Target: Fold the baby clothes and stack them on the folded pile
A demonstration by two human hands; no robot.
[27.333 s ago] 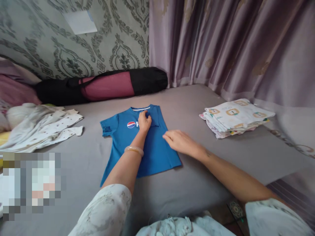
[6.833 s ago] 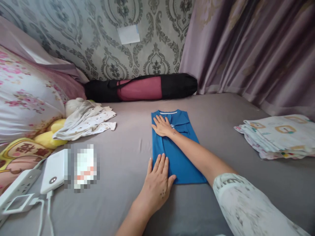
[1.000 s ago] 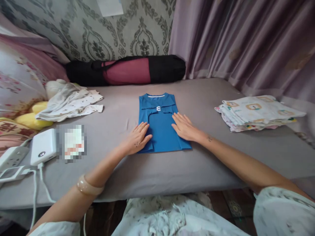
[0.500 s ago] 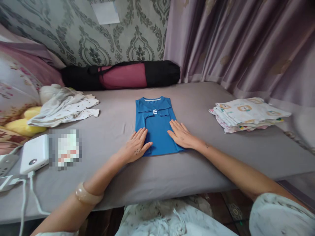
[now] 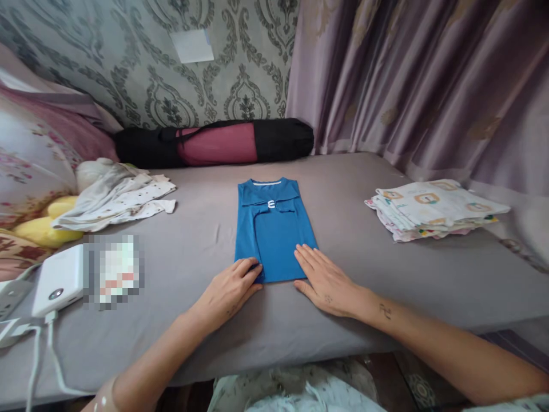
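A blue shirt (image 5: 281, 243) lies folded into a narrow rectangle on the grey sheet, its neckline with a white band at the far end and a small white mark near the upper middle. My left hand (image 5: 235, 285) is at the shirt's near left corner, its fingers curled and pressed together on the fabric edge. My right hand (image 5: 323, 280) rests flat at the near right corner, fingers stretched over the cloth and thumb by the near edge.
On the right sits a stack of folded printed cloths (image 5: 433, 209). To the left are crumpled white clothes (image 5: 115, 197), a white power bank (image 5: 60, 280) with cables, and a blurred item (image 5: 118, 272). A black and pink roll bag (image 5: 218, 143) lies along the wall.
My left hand has gone from lying flat on the shirt's left side to curled fingers at its near left corner. My right hand has slid back toward the near edge. The upper folds look flatter.
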